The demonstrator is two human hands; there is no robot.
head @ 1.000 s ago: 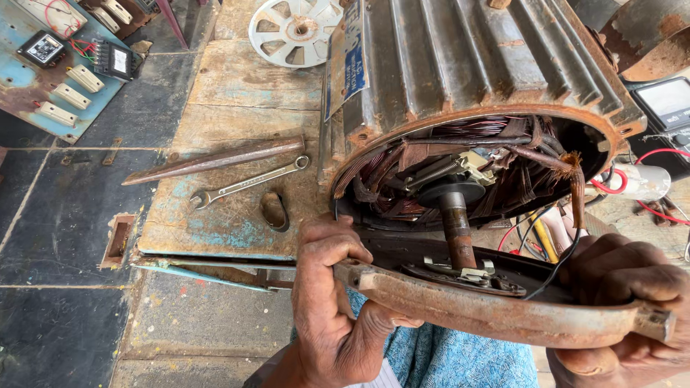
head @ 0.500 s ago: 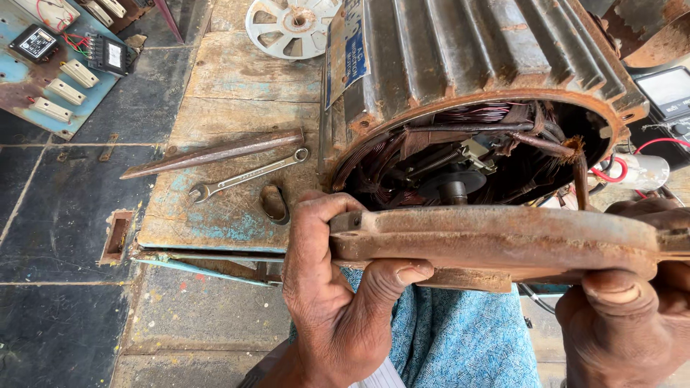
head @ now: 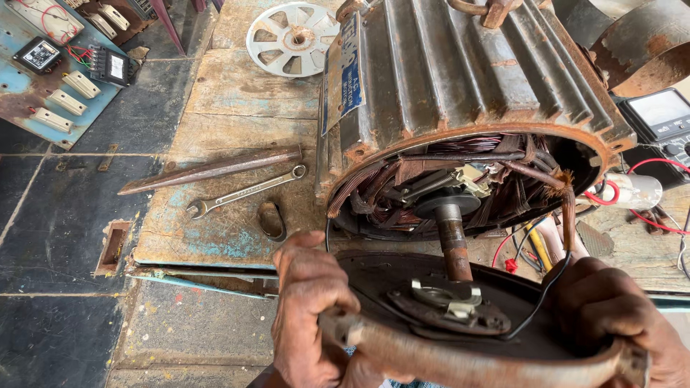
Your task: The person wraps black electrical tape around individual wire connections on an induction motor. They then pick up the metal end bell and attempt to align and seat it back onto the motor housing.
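Both hands, left hand (head: 310, 316) and right hand (head: 611, 316), clamp opposite rims of the rusty end cover (head: 460, 338), tipped open-face up just below the motor (head: 460, 108), whose shaft (head: 453, 241) points down toward its centre.

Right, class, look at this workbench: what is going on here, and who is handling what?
A person holds a rusty round end cover of an electric motor in both hands, left hand on its left rim, right hand on its right. The cover sits just off the motor's open end, where copper windings and the shaft show. A spanner, a long metal bar and a white fan lie on the worn bench.
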